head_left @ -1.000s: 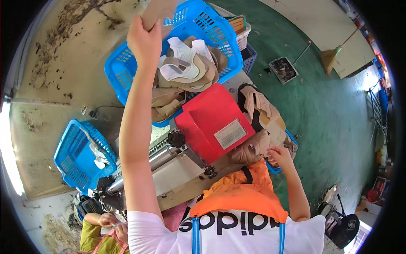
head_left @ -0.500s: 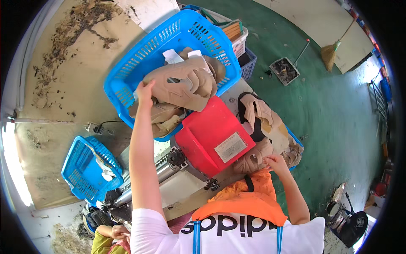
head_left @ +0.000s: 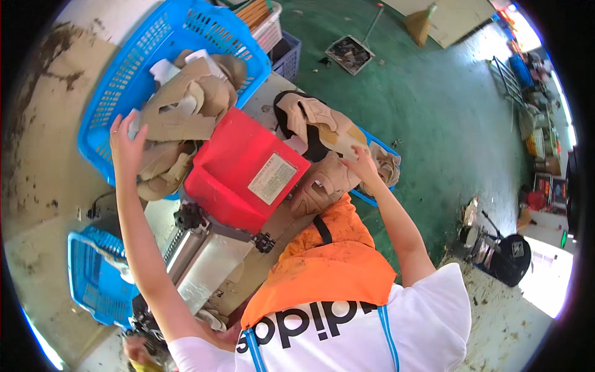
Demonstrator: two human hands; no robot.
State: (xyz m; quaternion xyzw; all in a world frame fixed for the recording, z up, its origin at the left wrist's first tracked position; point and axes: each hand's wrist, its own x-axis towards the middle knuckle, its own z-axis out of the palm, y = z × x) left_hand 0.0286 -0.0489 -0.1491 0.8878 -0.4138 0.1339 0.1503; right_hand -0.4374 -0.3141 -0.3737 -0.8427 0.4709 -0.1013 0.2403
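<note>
A large blue basket (head_left: pixel 118 93) at the upper left holds a heap of tan cut-out pieces with slots (head_left: pixel 180 118), like shoe-upper parts. My left hand (head_left: pixel 128 142) is at the heap's near-left side, fingers apart, gripping none of the pieces. To the right, more tan pieces (head_left: pixel 325 180) rest against my orange apron (head_left: pixel 322 260). My right hand (head_left: pixel 364 168) lies over the edge of these, fingers spread and touching the pile. Whether its fingertips pinch an edge is hard to see. Between the two piles stands a red machine cover (head_left: pixel 242 167) with a pale label.
A metal roller machine bed (head_left: pixel 211 266) lies below the red cover. A smaller blue basket (head_left: pixel 93 279) is at the left. On the green floor are a dustpan (head_left: pixel 350 54) of scraps, a broom (head_left: pixel 419 28) and a black round-backed seat (head_left: pixel 508 260). Another person's blurred hand (head_left: pixel 137 350) shows at lower left.
My left hand has let go of the tan piece on the heap and its fingers have spread. My right hand's fingers have opened over the right pile. The whole view has shifted.
</note>
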